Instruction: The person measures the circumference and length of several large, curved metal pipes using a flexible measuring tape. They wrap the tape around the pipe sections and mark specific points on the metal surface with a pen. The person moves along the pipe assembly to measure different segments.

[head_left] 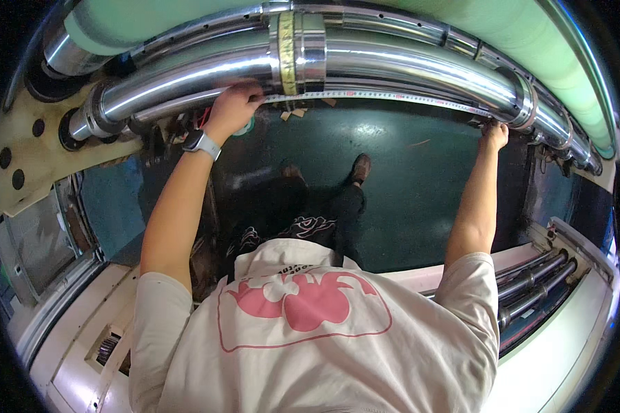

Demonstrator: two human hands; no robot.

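A white tape measure blade (393, 96) with red and black marks stretches along the lower side of a shiny steel roller (420, 63). Fingers of my left hand (235, 107) are closed around the blade's left end, just below the roller. At the other end, my right hand (494, 135) is closed on the tape under the roller's right part. My fingers partly cover both ends of the blade. On the roller, between my hands, sits a steel collar (311, 51) with a yellow marked band (288, 55). A grey-strapped watch (202, 143) is on my left wrist.
Large pale green rollers (145, 24) lie beyond the steel one. A cream side plate (31, 148) with round holes stands at left. Small scraps (298, 112) lie below the tape, over the dark green floor (406, 193). Dark rods (537, 292) sit in a white frame at right.
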